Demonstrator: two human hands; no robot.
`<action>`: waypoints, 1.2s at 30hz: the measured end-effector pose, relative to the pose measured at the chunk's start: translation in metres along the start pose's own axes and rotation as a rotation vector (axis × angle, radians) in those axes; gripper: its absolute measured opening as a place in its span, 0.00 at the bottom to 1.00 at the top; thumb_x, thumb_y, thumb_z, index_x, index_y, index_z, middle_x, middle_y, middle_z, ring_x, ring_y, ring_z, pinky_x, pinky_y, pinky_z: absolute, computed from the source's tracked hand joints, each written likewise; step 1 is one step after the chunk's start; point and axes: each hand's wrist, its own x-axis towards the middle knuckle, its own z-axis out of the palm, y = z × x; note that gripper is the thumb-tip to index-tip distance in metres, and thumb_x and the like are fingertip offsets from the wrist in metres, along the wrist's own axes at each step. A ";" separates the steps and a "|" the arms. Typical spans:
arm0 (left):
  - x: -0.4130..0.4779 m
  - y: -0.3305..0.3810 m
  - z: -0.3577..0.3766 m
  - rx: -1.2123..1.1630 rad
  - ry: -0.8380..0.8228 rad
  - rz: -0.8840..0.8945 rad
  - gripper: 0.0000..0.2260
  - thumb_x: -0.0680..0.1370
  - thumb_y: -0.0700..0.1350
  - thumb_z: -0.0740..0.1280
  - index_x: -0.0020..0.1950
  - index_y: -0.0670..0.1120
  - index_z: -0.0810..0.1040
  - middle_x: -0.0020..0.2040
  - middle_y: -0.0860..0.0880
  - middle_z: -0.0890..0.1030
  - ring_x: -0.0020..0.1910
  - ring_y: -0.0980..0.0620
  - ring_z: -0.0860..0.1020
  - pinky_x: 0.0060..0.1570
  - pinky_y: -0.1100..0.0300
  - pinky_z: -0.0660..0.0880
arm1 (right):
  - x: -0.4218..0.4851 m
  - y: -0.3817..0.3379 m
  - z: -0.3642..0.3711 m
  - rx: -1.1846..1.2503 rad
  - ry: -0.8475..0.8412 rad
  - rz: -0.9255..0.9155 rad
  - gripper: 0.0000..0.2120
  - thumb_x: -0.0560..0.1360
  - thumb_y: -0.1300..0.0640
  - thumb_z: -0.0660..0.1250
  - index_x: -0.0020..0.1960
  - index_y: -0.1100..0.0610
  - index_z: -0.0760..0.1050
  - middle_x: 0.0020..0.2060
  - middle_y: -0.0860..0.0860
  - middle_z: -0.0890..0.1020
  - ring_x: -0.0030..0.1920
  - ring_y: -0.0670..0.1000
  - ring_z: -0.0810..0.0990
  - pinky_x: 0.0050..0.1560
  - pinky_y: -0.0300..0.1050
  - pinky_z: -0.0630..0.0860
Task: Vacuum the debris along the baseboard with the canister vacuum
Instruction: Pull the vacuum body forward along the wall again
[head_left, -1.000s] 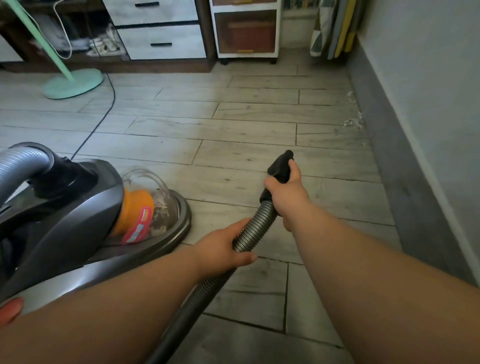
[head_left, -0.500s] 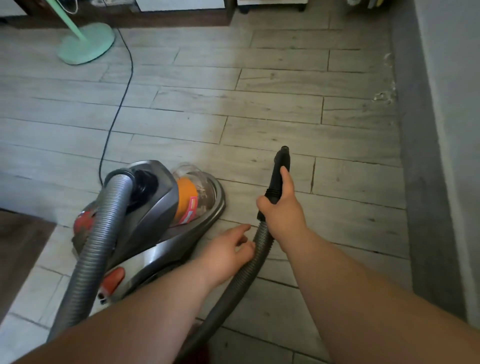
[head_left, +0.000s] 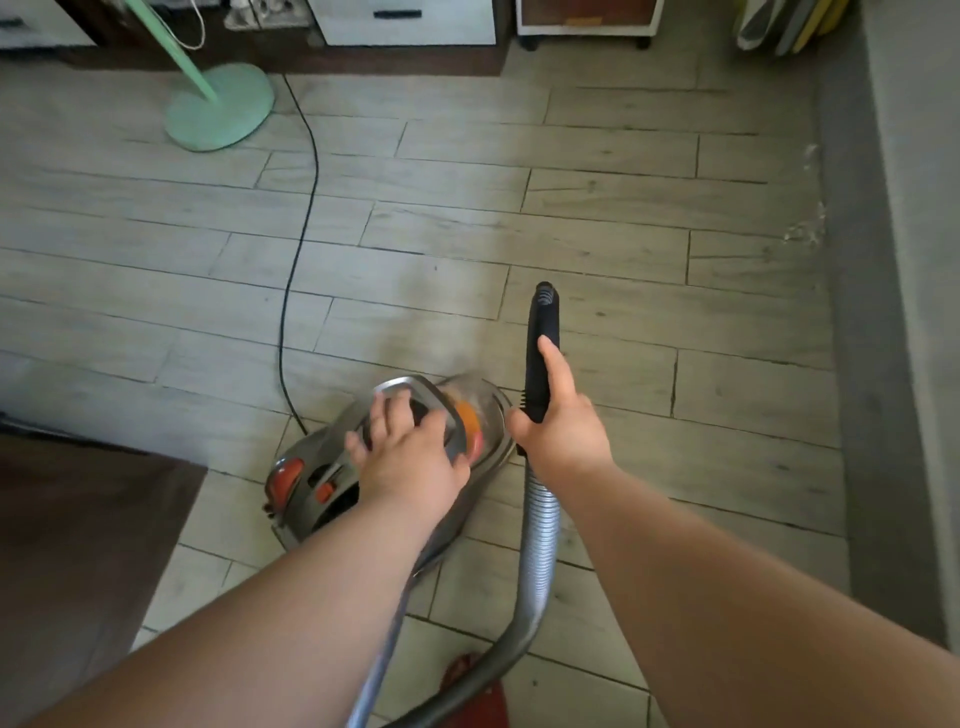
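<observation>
Two hands are on the machine. Your right hand (head_left: 563, 431) grips the black hose handle (head_left: 540, 358), thumb laid along its top, its open tip pointing toward the far edge of the floor (head_left: 571, 234). The ribbed grey hose (head_left: 540, 530) drops from it and curves back toward you. Your left hand (head_left: 410, 452) lies on the carry handle (head_left: 405, 384) of the canister vacuum (head_left: 311, 488), fingers spread over the loop; blur hides whether they close round it. Pale debris (head_left: 805, 231) lies at the floor's right edge against the grey baseboard (head_left: 852, 322), well apart from the tip. A black cord (head_left: 296, 260) runs from the vacuum past a green stand base (head_left: 218, 109) at the far left.
</observation>
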 end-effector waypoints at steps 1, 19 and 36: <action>0.006 -0.004 -0.003 0.003 -0.087 -0.065 0.25 0.74 0.58 0.64 0.71 0.58 0.65 0.77 0.48 0.48 0.77 0.44 0.43 0.70 0.38 0.53 | 0.002 -0.006 0.004 -0.019 -0.002 -0.007 0.38 0.76 0.52 0.66 0.74 0.29 0.47 0.51 0.53 0.73 0.41 0.48 0.75 0.45 0.42 0.71; 0.048 -0.013 0.023 -0.508 -0.008 -0.155 0.24 0.77 0.40 0.66 0.71 0.53 0.67 0.78 0.49 0.40 0.74 0.40 0.58 0.63 0.55 0.71 | 0.051 -0.044 0.032 -0.137 -0.076 -0.048 0.35 0.78 0.47 0.66 0.74 0.28 0.48 0.48 0.48 0.69 0.29 0.40 0.74 0.29 0.25 0.66; 0.198 0.114 -0.055 -0.501 -0.082 -0.297 0.29 0.78 0.41 0.63 0.77 0.54 0.57 0.77 0.50 0.40 0.69 0.37 0.67 0.58 0.51 0.72 | 0.187 -0.052 -0.079 -0.149 -0.083 -0.112 0.38 0.76 0.51 0.67 0.74 0.28 0.48 0.50 0.51 0.72 0.42 0.52 0.80 0.45 0.46 0.76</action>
